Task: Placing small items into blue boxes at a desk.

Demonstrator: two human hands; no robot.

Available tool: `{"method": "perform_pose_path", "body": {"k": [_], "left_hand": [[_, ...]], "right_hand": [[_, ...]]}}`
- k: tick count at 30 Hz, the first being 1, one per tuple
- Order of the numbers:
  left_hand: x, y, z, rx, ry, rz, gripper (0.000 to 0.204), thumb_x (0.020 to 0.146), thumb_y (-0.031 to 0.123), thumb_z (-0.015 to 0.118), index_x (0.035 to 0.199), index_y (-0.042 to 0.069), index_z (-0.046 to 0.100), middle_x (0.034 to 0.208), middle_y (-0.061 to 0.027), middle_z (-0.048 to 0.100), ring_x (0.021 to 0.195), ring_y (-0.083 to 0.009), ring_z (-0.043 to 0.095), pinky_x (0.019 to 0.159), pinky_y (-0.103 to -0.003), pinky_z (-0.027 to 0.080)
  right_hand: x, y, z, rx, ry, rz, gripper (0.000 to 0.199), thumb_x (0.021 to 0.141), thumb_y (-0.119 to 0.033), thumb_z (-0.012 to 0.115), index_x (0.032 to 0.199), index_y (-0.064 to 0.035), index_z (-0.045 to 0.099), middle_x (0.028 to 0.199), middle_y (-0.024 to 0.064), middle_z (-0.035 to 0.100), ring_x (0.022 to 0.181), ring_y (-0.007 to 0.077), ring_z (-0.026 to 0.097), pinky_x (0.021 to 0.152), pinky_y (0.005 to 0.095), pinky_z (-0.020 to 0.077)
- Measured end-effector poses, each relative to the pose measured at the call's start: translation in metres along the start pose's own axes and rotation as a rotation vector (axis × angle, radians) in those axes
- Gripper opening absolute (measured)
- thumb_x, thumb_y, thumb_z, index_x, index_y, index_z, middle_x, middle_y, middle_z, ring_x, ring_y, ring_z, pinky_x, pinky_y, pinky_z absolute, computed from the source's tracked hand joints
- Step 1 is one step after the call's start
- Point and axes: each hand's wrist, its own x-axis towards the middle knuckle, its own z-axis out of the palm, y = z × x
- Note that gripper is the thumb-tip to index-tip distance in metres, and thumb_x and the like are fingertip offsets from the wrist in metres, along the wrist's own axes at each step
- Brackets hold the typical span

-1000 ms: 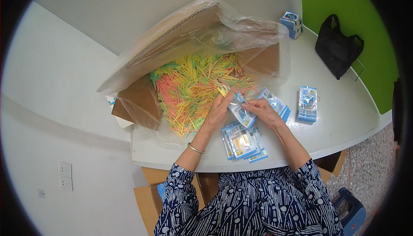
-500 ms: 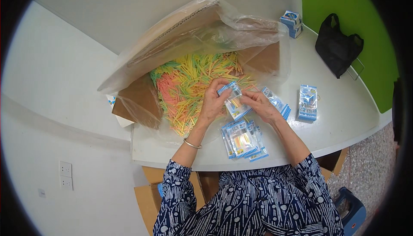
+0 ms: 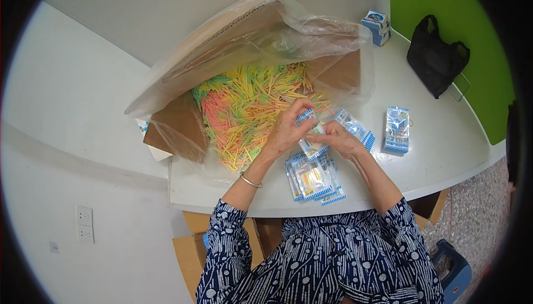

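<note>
both hands meet over the near edge of the cardboard box [image 3: 172, 129], which lies open on the white worktop [image 3: 444, 143] and is lined with clear plastic and filled with loose coloured sticks [image 3: 244, 110]. the left hand [image 3: 286, 132] is clenched around the top of a small clear packet [image 3: 312, 137] with blue trim, fingers curled over it; the right hand [image 3: 338, 137] pinches the same packet from the side away from the box. the packet hangs just above the worktop, touching neither the box nor the stack below.

in front of the box, nearer the person, lies a stack of filled packets [image 3: 313, 179]; 1 more flat packet [image 3: 355, 126] lies right of the box corner, and a bundle of packets [image 3: 397, 129] stands further right. a black bag [image 3: 436, 60] sits well right of the box near the green wall, and a small blue-white carton [image 3: 377, 26] behind the box's right corner.

likely risks: the grip is high on the packet, so sticks could slip out of an open end onto the stack; a loose plastic liner flap near the left wrist could snag. the stack sits close to the worktop's near edge and could be nudged off. open room lies right of the box, between the bundle and the bag.
</note>
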Motion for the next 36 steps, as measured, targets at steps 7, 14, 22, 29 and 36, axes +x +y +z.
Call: {"method": "perform_pose_path", "body": {"k": [7,14,22,29,36], "left_hand": [[-0.018,-0.029,-0.042,-0.388,0.127,-0.171,0.027,0.085,0.008,0.064,0.109,0.001,0.055,0.094,-0.0036,0.062,0.093,-0.0131,0.059,0.076,-0.025,0.047],[-0.064,-0.047,-0.039,0.876,-0.196,0.181,0.014,0.078,0.004,0.061,0.092,0.002,0.059,0.092,-0.0110,0.057,0.089,-0.0286,0.056,0.074,-0.039,0.045],[-0.054,-0.054,-0.043,0.849,0.004,0.236,0.008,0.081,0.005,0.062,0.087,0.003,0.058,0.095,-0.0104,0.057,0.089,-0.0256,0.056,0.075,-0.036,0.046],[-0.009,0.008,-0.036,-0.398,0.348,-0.109,0.022,0.089,0.006,0.059,0.108,0.002,0.050,0.087,-0.0045,0.061,0.080,-0.0129,0.061,0.071,-0.026,0.050],[-0.010,0.011,-0.012,-0.440,0.245,-0.087,0.021,0.089,0.007,0.060,0.108,0.000,0.052,0.086,-0.0029,0.061,0.084,-0.0108,0.060,0.078,-0.026,0.050]], "right_hand": [[-0.012,-0.009,-0.022,0.149,0.126,-0.053,0.028,0.083,-0.024,0.070,0.093,0.0015,0.068,0.084,0.0042,0.068,0.072,0.0063,0.060,0.065,0.0213,0.0458],[-0.011,0.001,-0.032,0.204,0.159,-0.043,0.027,0.084,-0.022,0.069,0.097,0.0021,0.067,0.091,0.0062,0.068,0.078,0.0085,0.061,0.071,0.0237,0.0486],[-0.009,0.008,-0.024,0.149,0.140,-0.013,0.029,0.083,-0.023,0.071,0.096,0.0030,0.068,0.090,0.0053,0.068,0.079,0.0078,0.060,0.072,0.0218,0.0468],[-0.012,0.007,-0.021,-0.029,0.042,0.004,0.028,0.084,-0.025,0.069,0.092,0.0018,0.070,0.084,0.0026,0.068,0.076,0.0051,0.058,0.069,0.0195,0.0442],[-0.020,-0.006,-0.011,-0.071,-0.046,0.067,0.025,0.085,-0.022,0.068,0.093,0.0017,0.069,0.086,0.0025,0.068,0.078,0.0049,0.059,0.071,0.0195,0.0446]]}}
